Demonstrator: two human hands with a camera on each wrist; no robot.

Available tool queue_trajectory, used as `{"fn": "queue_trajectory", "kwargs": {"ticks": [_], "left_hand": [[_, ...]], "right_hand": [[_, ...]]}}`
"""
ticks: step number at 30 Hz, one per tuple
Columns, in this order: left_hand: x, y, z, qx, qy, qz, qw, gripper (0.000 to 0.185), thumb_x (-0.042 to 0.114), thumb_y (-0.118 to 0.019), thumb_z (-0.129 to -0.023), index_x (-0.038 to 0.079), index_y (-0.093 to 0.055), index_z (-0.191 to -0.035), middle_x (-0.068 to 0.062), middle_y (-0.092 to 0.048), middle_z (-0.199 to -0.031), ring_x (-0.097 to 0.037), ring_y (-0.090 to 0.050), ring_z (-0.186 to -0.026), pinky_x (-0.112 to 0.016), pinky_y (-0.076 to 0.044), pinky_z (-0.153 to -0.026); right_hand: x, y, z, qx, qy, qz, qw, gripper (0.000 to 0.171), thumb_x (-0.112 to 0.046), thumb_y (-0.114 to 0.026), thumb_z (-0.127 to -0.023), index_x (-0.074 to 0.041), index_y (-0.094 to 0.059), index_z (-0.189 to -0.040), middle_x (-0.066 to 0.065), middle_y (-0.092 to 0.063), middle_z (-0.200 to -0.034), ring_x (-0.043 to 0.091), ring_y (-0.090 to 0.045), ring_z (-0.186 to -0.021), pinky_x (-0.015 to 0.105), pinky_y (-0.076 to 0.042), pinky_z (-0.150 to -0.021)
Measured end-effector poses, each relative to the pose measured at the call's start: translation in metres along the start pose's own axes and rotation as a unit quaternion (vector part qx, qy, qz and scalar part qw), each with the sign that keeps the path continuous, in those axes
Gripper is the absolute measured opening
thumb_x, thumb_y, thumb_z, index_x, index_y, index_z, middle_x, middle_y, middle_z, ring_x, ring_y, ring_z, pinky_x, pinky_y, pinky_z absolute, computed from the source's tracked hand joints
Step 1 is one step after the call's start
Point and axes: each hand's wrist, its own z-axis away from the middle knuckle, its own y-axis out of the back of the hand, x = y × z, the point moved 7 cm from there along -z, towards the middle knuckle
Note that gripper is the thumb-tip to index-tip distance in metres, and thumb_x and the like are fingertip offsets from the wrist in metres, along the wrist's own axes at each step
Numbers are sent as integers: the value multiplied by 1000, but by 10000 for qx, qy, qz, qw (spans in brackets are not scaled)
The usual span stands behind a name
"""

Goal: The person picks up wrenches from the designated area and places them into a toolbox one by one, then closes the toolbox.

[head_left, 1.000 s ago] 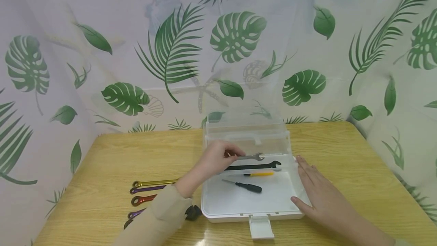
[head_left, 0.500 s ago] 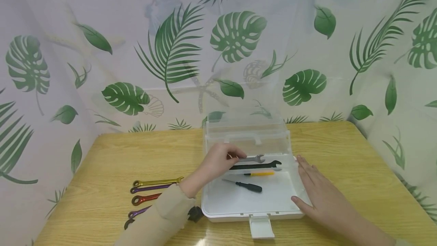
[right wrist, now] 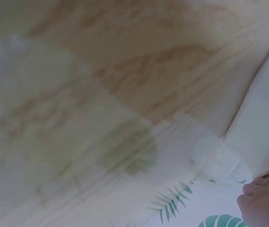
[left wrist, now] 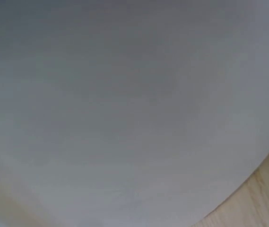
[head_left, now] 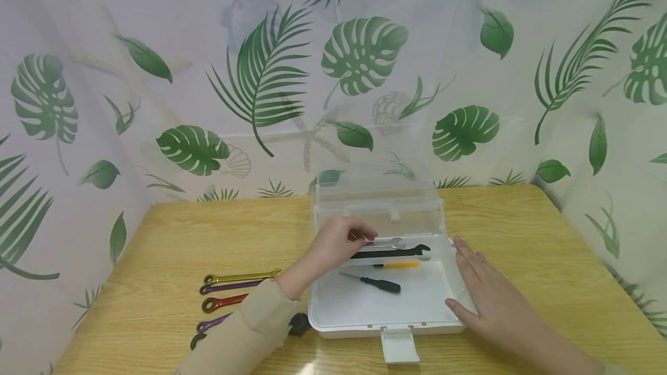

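Observation:
In the head view, a white box [head_left: 346, 333] with its clear lid [head_left: 377, 216] raised stands on the table. My left hand [head_left: 333, 245] reaches over its back part and pinches a silver open-end wrench [head_left: 397, 242]; the hand hides the wrench's other end. Just in front of it lies a black wrench [head_left: 391, 253]. A yellow-handled tool [head_left: 401, 265] and a black-handled screwdriver [head_left: 383, 285] lie nearer the front. Fingers extended, my right hand [head_left: 492, 291] rests against the box's right side; its fingers [right wrist: 266, 194] also show in the right wrist view. White surface nearly fills the left wrist view.
Left of the box, several coloured wrenches lie in a row, among them a gold one [head_left: 242, 277] and a red one [head_left: 221, 304], partly behind the left sleeve [head_left: 255, 326]. A black object [head_left: 299, 324] sits by the box's front left corner. A leaf-patterned curtain hangs behind.
The silver wrench has come down slightly toward the black wrench, and its head has turned. My left hand has shifted a little to the right. The right hand stays against the box.

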Motion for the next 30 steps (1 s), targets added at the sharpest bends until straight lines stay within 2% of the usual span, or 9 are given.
{"fn": "queue_trajectory", "kwargs": {"ticks": [8, 17, 24, 30], "left_hand": [[-2, 1, 2, 22, 11, 199, 9998, 17, -2, -70, -99, 3, -80, -111, -11, -81, -112, -24, -75, -101, -22, -60, -87], [-6, 7, 9, 99, 143, 213, 9996, 14, 5, -70, -101, 8, -81, -110, -8, -80, -109, -16, -70, -91, -17, -55, -76], [-10, 15, 14, 155, 152, 249, 9995, 13, 6, -70, -102, 7, -81, -109, -8, -80, -108, -16, -70, -91, -19, -57, -80], [-13, 25, 21, 258, 283, 468, 9982, 14, 5, -69, -102, 7, -80, -110, -9, -80, -108, -18, -73, -94, -20, -59, -81]], "right_hand": [[1, 0, 0, 22, 31, 10, 10000, 92, -43, -71, -98, 9, -29, -162, 22, -27, -174, 38, -37, -157, 13, 12, -127], [2, -1, -1, -148, -87, 25, 9999, 93, -44, -70, -99, 8, -28, -163, 25, -31, -172, 41, -40, -154, 10, 15, -125], [1, -1, 0, -18, 22, 24, 10000, 93, -42, -71, -98, 9, -28, -162, 23, -28, -173, 38, -36, -157, 12, 13, -127], [1, -1, 1, 78, 75, 23, 9999, 92, -41, -72, -97, 9, -29, -162, 21, -25, -175, 36, -34, -159, 14, 11, -128]]}}
